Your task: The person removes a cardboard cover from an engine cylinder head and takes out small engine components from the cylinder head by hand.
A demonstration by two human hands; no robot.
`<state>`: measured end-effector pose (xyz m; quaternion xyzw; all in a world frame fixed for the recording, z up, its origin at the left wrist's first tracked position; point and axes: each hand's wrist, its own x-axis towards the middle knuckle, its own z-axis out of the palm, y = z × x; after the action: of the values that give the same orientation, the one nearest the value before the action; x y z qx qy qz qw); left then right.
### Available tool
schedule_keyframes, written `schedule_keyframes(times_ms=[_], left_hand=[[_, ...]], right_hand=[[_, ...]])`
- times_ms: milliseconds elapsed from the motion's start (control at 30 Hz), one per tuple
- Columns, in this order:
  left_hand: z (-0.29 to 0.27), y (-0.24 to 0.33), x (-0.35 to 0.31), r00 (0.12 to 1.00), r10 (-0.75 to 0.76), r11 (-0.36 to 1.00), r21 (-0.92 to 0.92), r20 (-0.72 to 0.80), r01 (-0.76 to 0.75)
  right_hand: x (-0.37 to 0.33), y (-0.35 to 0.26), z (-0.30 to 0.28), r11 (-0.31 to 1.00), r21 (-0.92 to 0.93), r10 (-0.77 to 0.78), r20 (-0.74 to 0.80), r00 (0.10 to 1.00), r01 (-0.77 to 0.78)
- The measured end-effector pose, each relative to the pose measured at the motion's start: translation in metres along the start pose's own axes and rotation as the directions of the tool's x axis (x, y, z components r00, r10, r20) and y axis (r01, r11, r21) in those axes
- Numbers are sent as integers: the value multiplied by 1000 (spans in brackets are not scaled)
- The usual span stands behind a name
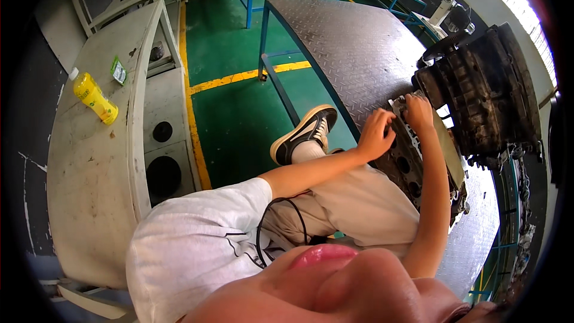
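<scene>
A metal engine part (407, 157) with a row of round openings, which looks like a cylinder head, lies along the edge of the steel-topped table by my raised leg. My right hand (418, 112) is at its far end, fingers bent down and closed at the metal; whatever they grip is hidden. Just left of it, my left hand (376, 136) hovers by the part's near side. Its fingers curve loosely, with a gap to the thumb and nothing visible between them.
A large dark engine assembly (487, 90) stands right of my hands on the patterned steel table (353, 42). At left, a pale bench (89, 167) carries a yellow drink bottle (95, 97) and a green packet (118, 70). My shoe (304, 136) is beside the table edge.
</scene>
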<state>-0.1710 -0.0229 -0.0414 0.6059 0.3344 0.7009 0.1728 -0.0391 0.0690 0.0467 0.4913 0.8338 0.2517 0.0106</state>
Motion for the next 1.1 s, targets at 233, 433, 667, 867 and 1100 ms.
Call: schedule_keyframes(times_ms=[233,433,667,867,1100], left_hand=[[-18,-52,67,993,-40,998,54,109,34],[-8,-73,108,893,-63,997,-17,446,79],[-12,-68,115,761,-49,998,55,647,17],[-4,-47,127,757,-61,982,176,651,-71],[-2,-55,139,751,-45,963,228,658,-142]], right_hand=[[0,-1,-19,926,315,164,162,973,-208],[9,38,-2,883,411,130,253,959,-228],[8,31,-14,807,507,79,417,905,-304],[6,33,-12,841,467,79,392,916,-272],[19,37,6,817,551,42,234,971,-168]])
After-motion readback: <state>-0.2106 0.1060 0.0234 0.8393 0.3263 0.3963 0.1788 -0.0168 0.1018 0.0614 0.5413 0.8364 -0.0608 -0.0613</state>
